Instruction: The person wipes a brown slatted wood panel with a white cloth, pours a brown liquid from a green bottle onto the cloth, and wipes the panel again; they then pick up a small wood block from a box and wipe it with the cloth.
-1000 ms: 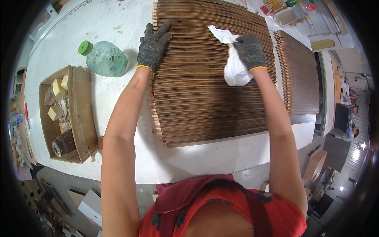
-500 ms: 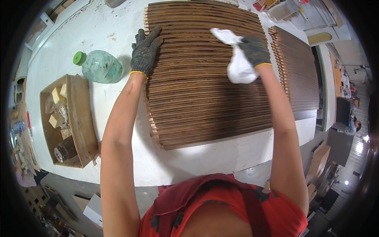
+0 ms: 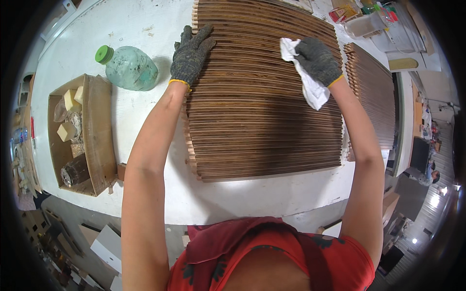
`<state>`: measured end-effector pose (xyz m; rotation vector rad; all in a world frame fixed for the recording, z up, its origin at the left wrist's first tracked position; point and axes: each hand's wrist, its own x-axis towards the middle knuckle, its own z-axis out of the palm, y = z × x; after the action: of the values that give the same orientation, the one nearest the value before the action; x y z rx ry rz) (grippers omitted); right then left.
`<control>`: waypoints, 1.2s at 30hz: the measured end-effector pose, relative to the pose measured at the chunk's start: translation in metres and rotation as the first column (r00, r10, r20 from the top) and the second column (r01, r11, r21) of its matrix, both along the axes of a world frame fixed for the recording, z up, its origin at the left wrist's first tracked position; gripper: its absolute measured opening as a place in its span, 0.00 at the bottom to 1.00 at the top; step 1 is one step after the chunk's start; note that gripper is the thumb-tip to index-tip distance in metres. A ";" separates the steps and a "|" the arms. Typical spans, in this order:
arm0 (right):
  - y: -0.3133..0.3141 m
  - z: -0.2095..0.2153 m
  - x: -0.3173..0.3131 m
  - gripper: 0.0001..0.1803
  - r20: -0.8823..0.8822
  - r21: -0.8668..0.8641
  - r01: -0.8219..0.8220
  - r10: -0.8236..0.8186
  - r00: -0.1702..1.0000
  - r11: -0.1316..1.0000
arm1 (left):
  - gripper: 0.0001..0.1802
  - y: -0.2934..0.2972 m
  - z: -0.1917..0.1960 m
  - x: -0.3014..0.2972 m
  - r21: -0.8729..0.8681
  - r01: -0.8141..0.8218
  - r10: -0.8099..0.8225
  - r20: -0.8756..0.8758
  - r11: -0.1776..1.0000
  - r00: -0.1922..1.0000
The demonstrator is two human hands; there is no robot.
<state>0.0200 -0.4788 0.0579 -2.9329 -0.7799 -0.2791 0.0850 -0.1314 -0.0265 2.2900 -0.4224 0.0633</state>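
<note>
A broad stack of dark brown wooden slats (image 3: 262,121), laid side by side with thin gaps, covers the middle of the white table. My left hand (image 3: 190,57), in a dark knitted glove with a yellow cuff, rests on its left edge, fingers spread and holding nothing. On the upper right part, my gloved right hand (image 3: 318,60) is closed on a white cloth (image 3: 313,92), pressed to the slats. The cloth's loose end trails toward me. The fingertips of the right hand are partly hidden by the hand itself.
Left of the slats lies a greenish plastic bottle (image 3: 131,69) with a green cap. Nearer stands a cardboard box (image 3: 99,131) holding yellowish blocks and a dark jar. A second set of brown slats (image 3: 374,97) lies at the right; plastic containers (image 3: 366,24) stand beyond it.
My right hand and the cloth have shifted slightly across the slats, and the cloth hangs narrower now. My left hand stays spread at the left edge. The whole view has shifted a little.
</note>
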 end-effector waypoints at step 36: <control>-0.059 0.020 -0.025 0.07 0.009 -0.521 0.275 -0.317 0.948 0.808 | 0.28 -0.005 0.002 0.004 -0.024 0.009 -0.009 -0.006 1.000 1.000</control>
<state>-0.0046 -0.5376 0.0780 -3.5540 -0.4242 0.0431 0.0889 -0.1368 -0.0250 2.2635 -0.4265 0.0566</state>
